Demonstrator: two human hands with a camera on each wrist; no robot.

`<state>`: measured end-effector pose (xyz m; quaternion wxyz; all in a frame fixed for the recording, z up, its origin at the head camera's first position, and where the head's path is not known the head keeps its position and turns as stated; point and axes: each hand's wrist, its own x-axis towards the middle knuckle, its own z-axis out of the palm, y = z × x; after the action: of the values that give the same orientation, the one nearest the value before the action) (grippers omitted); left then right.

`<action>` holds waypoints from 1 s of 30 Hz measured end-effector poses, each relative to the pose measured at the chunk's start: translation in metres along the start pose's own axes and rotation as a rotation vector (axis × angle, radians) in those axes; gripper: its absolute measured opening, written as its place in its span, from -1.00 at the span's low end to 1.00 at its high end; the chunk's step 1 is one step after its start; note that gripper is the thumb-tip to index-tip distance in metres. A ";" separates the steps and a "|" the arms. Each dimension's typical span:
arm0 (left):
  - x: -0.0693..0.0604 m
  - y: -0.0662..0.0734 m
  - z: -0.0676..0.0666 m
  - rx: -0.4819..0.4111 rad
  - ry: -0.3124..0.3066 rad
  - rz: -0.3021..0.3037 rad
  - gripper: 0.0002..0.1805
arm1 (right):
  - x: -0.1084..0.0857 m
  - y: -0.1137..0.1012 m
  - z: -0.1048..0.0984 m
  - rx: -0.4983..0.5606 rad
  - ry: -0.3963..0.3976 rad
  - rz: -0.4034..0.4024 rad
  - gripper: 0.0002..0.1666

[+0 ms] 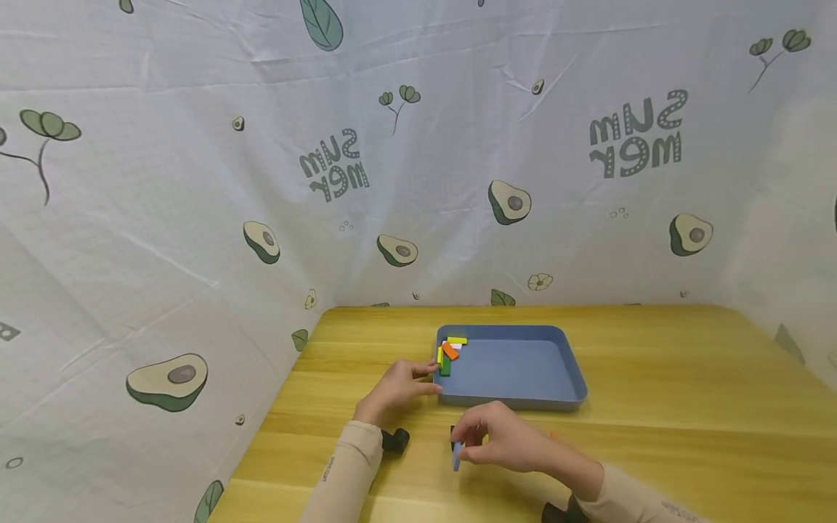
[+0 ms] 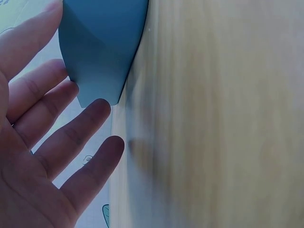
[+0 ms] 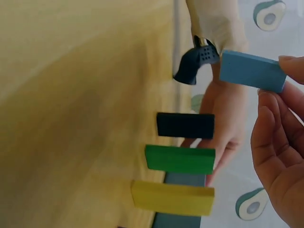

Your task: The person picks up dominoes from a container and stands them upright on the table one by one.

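Observation:
My right hand (image 1: 497, 439) pinches a light blue domino block (image 3: 251, 71) between thumb and fingertips, raised in front of the tray. In the right wrist view a black block (image 3: 185, 125), a green block (image 3: 180, 159) and a yellow block (image 3: 172, 197) stand upright in a row on the table. The right hand hides most of this row in the head view. My left hand (image 1: 399, 388) is at the left side of the blue-grey tray (image 1: 516, 367), its fingers extended, fingertips at the tray's wall.
Several loose blocks, including an orange block (image 1: 450, 351), lie in the tray's left end. The wooden table (image 1: 667, 378) is backed by a white printed cloth (image 1: 445, 160). Dark wrist-mounted devices (image 1: 395, 441) sit at both wrists.

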<state>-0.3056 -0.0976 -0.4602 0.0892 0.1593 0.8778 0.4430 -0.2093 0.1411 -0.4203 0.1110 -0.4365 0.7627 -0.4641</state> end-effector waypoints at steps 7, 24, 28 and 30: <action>0.001 -0.002 -0.003 0.007 0.006 0.001 -0.45 | 0.006 -0.003 0.014 -0.036 -0.016 0.052 -0.85; 0.001 -0.003 0.003 -0.048 0.002 -0.001 -0.42 | 0.004 0.012 0.032 -0.125 -0.058 0.096 -0.88; 0.001 -0.003 0.002 -0.040 0.006 0.006 -0.43 | 0.005 0.013 0.032 -0.122 -0.070 0.120 -0.89; 0.001 -0.003 0.002 -0.035 0.006 0.008 -0.43 | 0.005 0.013 0.032 -0.120 -0.075 0.125 -0.89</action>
<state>-0.3067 -0.0972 -0.4638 0.0874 0.1599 0.8695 0.4590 -0.2015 0.1197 -0.4473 0.1418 -0.4110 0.8102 -0.3931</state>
